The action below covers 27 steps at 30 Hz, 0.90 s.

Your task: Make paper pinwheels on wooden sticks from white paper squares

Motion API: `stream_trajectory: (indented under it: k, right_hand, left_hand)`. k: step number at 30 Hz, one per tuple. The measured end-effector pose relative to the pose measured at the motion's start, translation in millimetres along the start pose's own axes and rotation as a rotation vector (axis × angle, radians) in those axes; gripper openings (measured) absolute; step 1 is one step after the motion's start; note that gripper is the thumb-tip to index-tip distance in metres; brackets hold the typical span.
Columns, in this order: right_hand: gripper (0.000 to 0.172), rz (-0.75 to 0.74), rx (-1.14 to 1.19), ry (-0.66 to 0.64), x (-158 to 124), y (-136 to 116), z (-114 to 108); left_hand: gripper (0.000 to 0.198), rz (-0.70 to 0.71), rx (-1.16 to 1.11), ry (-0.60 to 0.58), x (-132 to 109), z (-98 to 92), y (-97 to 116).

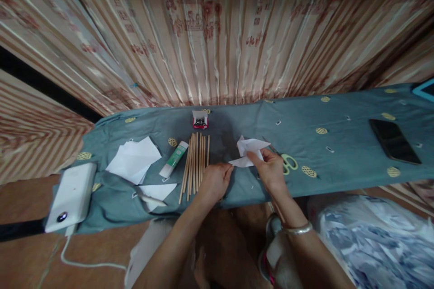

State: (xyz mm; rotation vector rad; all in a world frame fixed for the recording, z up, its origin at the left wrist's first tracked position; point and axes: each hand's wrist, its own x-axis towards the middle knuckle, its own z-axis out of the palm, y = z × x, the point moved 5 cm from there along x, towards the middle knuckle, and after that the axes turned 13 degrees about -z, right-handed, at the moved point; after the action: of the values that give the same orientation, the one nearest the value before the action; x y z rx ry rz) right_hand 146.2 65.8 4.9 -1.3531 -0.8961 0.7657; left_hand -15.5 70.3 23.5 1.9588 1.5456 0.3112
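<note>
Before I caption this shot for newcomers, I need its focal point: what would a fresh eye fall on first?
Probably the folded white paper, bright against the grey-green cloth, with the left hand at its left tip and the right hand gripping its right side. Next comes the row of wooden sticks just left of the left hand, then the tall patterned curtain behind the table.
</note>
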Motion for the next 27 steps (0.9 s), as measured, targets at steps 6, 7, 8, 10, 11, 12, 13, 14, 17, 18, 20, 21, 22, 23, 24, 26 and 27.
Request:
stream_trajectory:
  k: [6, 7, 8, 10, 11, 12, 13, 14, 17, 18, 20, 21, 22, 23, 24, 26, 27]
  right_hand:
    - [0.018, 0.009, -0.024, 0.007, -0.9, 3.8, 1.7]
    - [0.017, 0.017, -0.018, 0.007, -0.7, 4.2, 2.1]
    - [0.015, 0.027, -0.006, 0.007, -0.5, 4.4, 2.7]
    - [0.014, 0.059, 0.037, 0.008, 0.0, 4.2, 4.3]
    - [0.015, 0.078, 0.066, 0.008, 0.1, 3.9, 5.3]
    - [0.016, 0.101, 0.099, 0.008, 0.1, 3.7, 6.3]
    - [0.018, 0.13, 0.14, 0.008, -0.2, 3.5, 7.3]
    - [0.019, 0.161, 0.181, 0.01, -0.6, 3.5, 8.2]
    - [0.019, 0.25, 0.305, 0.026, -2.6, 3.7, 9.6]
    - [0.019, 0.271, 0.34, 0.033, -3.1, 3.6, 9.7]
    - [0.017, 0.298, 0.389, 0.041, -3.4, 3.0, 9.5]
    - [0.017, 0.308, 0.409, 0.04, -3.2, 2.7, 9.4]
    - [0.017, 0.317, 0.423, 0.037, -2.8, 2.6, 9.2]
    - [0.016, 0.324, 0.435, 0.032, -2.3, 2.6, 9.1]
    - [0.016, 0.332, 0.446, 0.026, -1.7, 2.8, 9.0]
    - [0.016, 0.345, 0.462, 0.017, -0.5, 3.6, 8.9]
    - [0.016, 0.349, 0.465, 0.014, -0.1, 4.0, 9.0]
  left_hand:
    - [0.034, -0.006, 0.016, -0.017, 1.7, 0.2, -4.8]
    - [0.034, -0.005, 0.003, -0.015, 2.2, 0.5, -5.8]
    - [0.034, -0.005, -0.01, -0.012, 2.6, 0.9, -6.8]
    - [0.034, 0.0, -0.032, -0.007, 3.1, 2.1, -8.2]
    - [0.034, 0.007, -0.041, 0.001, 3.0, 2.5, -8.5]
    - [0.034, 0.017, -0.047, 0.013, 2.7, 2.9, -8.4]
    - [0.033, 0.03, -0.051, 0.028, 2.2, 3.2, -8.1]
    - [0.033, 0.044, -0.052, 0.044, 1.5, 3.6, -7.7]
    - [0.033, 0.086, -0.042, 0.086, -0.2, 5.5, -6.5]
    - [0.033, 0.097, -0.035, 0.098, -0.6, 6.2, -6.3]
    - [0.033, 0.109, -0.017, 0.119, -0.8, 7.3, -6.1]
    - [0.033, 0.113, -0.007, 0.127, -0.7, 7.7, -6.1]
    - [0.033, 0.117, 0.002, 0.134, -0.5, 8.0, -6.0]
    - [0.033, 0.122, 0.011, 0.139, -0.4, 8.4, -5.7]
    - [0.033, 0.126, 0.018, 0.146, -0.2, 8.6, -5.5]
    - [0.032, 0.133, 0.03, 0.158, 0.1, 9.1, -4.9]
    - [0.032, 0.134, 0.036, 0.164, 0.2, 9.3, -4.7]
